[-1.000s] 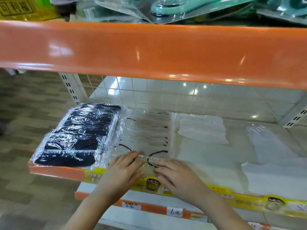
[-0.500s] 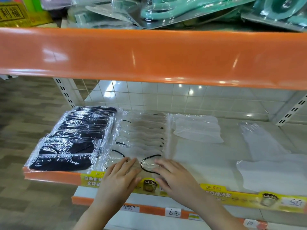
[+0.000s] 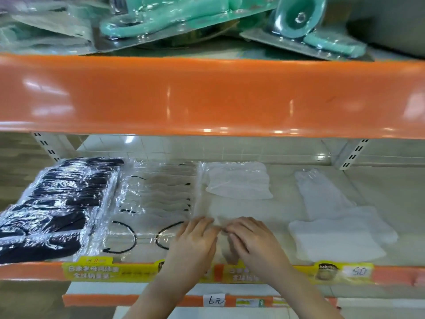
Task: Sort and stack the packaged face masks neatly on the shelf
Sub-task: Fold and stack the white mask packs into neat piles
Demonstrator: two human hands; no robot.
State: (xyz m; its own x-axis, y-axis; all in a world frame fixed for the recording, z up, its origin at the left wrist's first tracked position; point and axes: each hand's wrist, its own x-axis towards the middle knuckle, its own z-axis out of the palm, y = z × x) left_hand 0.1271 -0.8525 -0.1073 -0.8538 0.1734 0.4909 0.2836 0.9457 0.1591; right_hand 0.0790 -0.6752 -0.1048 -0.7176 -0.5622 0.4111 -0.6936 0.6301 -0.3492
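Left hand [image 3: 195,242], right hand [image 3: 251,241] palms down; fingers extended, tips meeting

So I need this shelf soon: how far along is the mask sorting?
Roughly halfway. Done: black masks and the clear-wrapped packs with black loops lie in neat overlapping rows. In hand: both hands, left and right, press a clear pack at the front. Left: the white packs behind and loose ones at right.
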